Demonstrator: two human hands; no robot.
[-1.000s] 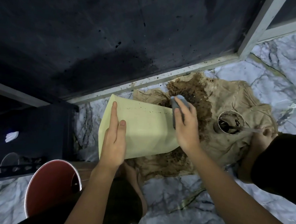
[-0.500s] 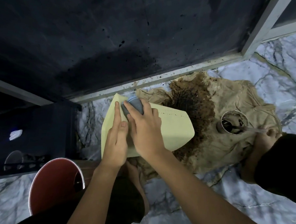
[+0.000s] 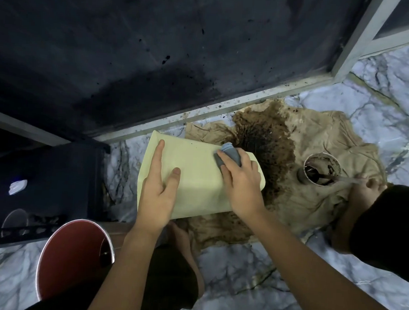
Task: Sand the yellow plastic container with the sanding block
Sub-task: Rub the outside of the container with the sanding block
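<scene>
A: How is the scene lit?

B: Dimly; the large dark blue-black panel [image 3: 138, 53] at twelve o'clock is left almost featureless, while the pale veined marble floor [image 3: 251, 267] is lit coolly and evenly.

A: Is sharpness kept throughout?

B: The centre is rendered fairly sharp. Toward three o'clock the grey metal frame [image 3: 361, 37] is bent by wide-angle distortion, and the edges are softened.

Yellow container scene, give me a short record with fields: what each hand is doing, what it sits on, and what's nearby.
container: yellow plastic container lying on its side
left hand: left hand flat on container, fingers straight
right hand: right hand grips grey sanding block against container's top face
underlay: stained brown cloth on marble floor
nearby: cup of dark liquid, red bucket
</scene>
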